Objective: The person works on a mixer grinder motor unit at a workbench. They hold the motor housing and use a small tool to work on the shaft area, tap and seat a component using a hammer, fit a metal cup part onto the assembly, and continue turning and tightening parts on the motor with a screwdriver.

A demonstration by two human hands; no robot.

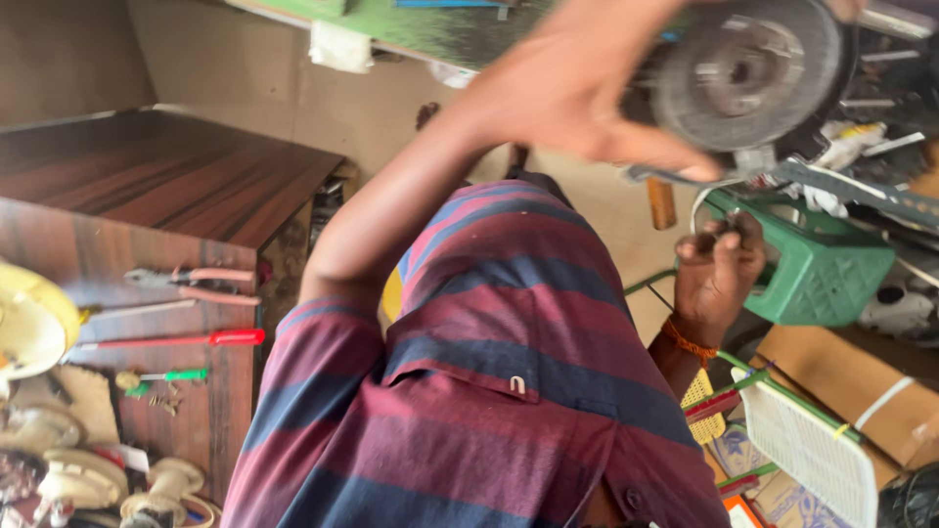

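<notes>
My left hand [577,88] is raised and blurred, its fingers spread against a round grey motor-like disc [748,73] with a metal hub, which it holds up at the top right. Lower down, my right hand [719,269], with an orange thread at the wrist, is closed around a thin white wire [698,203] that curves up toward the disc. It hovers just beside a green plastic stool [827,269]. My striped maroon and blue shirt [489,391] fills the middle of the view.
A brown wooden table [166,186] at the left carries pliers [196,284], a red-handled screwdriver [176,340] and a green-handled one [161,376]. Cream fan parts [88,479] lie at the bottom left. A white mesh swatter [812,450] and cardboard box [851,381] sit at the right.
</notes>
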